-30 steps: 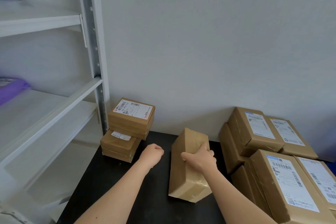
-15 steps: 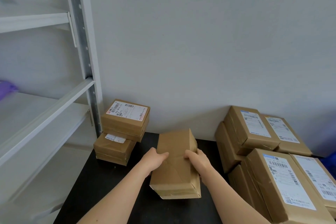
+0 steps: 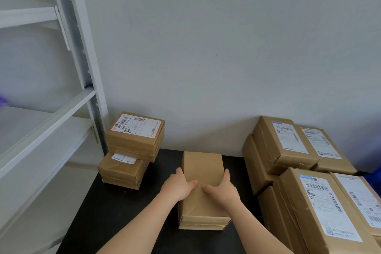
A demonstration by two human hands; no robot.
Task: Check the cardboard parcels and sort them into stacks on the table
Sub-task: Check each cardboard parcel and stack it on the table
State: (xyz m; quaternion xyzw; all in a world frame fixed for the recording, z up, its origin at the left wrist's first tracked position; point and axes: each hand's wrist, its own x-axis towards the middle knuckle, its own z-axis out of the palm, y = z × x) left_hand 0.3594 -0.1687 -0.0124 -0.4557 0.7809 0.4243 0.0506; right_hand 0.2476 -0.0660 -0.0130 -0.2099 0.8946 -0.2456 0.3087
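A plain brown parcel (image 3: pixel 203 166) lies flat in the middle of the black table (image 3: pixel 107 208), its blank taped side up. My left hand (image 3: pixel 178 184) grips its left edge and my right hand (image 3: pixel 221 188) grips its right edge, thumbs resting on top. At the back left stands a small stack of two parcels: the top one (image 3: pixel 135 133) carries a red-edged label, the lower one (image 3: pixel 121 168) a small white label. On the right stand labelled parcels in stacks, two at the back (image 3: pixel 285 143) and two nearer (image 3: pixel 321 208).
A white metal shelving unit (image 3: pixel 51 117) rises along the table's left side, its upright post (image 3: pixel 82 47) close to the left stack. A grey wall (image 3: pixel 226 47) closes the back. Something blue (image 3: pixel 374 174) shows at the far right edge.
The parcel stood tilted on edge under my right hand alone; my left hand joined, and both hands have laid it flat on the table. The view has shifted slightly.
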